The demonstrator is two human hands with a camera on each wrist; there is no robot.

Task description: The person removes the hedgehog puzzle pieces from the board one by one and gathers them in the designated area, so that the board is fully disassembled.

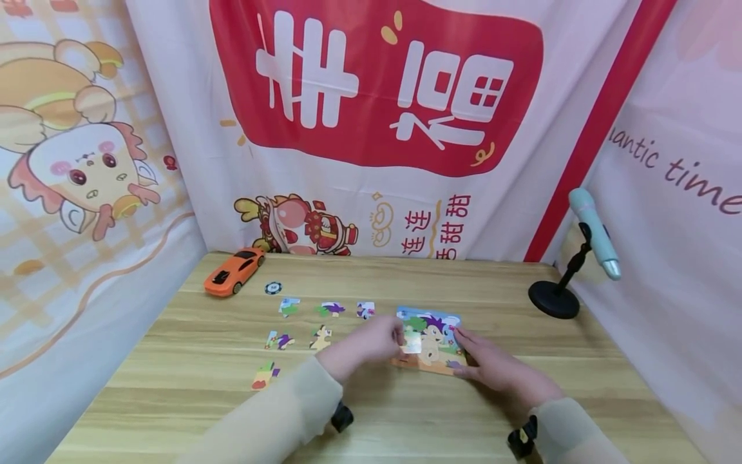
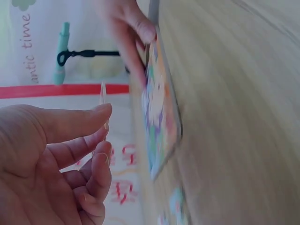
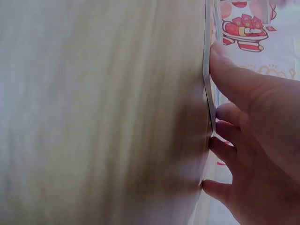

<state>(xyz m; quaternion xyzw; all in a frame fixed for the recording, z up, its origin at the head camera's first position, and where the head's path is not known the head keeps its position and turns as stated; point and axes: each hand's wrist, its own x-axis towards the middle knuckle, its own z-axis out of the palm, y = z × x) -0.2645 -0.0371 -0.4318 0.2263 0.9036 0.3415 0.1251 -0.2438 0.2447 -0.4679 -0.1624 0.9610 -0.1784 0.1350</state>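
A jigsaw puzzle board [image 1: 431, 367] with a cartoon picture lies flat on the table, its picture partly covered by the hands. My left hand [image 1: 373, 338] is over the board's left part and pinches a thin puzzle piece [image 1: 413, 343] between thumb and fingertips. Seen edge-on in the left wrist view, the piece [image 2: 103, 96] stands apart from the board [image 2: 164, 112]. At the board's right side rests my right hand [image 1: 498, 367]. Its thumb [image 3: 229, 77] presses on the board, and the other fingers, fairly straight, touch the edge and the tabletop.
Left of the board lie several loose puzzle pieces, among them a purple-and-white one [image 1: 365, 310] and a beige one [image 1: 321, 338]. Farther back are a round chip [image 1: 274, 288] and an orange toy car [image 1: 234, 272]. A mint microphone [image 1: 595, 233] on a black stand [image 1: 553, 299] occupies the back right.
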